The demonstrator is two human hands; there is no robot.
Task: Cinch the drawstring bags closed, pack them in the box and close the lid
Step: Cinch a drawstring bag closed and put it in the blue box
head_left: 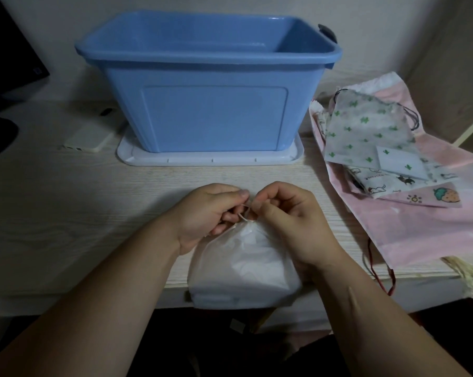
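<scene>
A filled white drawstring bag [243, 268] lies at the table's front edge, its gathered neck pointing away from me. My left hand [205, 216] and my right hand [292, 216] meet over that neck, each pinching the thin white drawstring [243, 215] between thumb and fingers. Behind them stands the open blue box [208, 77], sitting on its white lid [126, 156], which lies flat on the table. To the right lies a pile of flat drawstring bags: a cactus-print bag [366, 126] on top, a cartoon-print one [387, 183] under it, and a large pink bag [420, 229] beneath.
A white phone [90, 137] lies left of the box. A dark monitor [9, 55] stands at the far left. Red cords [376, 273] hang over the table's front edge at the right. A wall runs close behind the box.
</scene>
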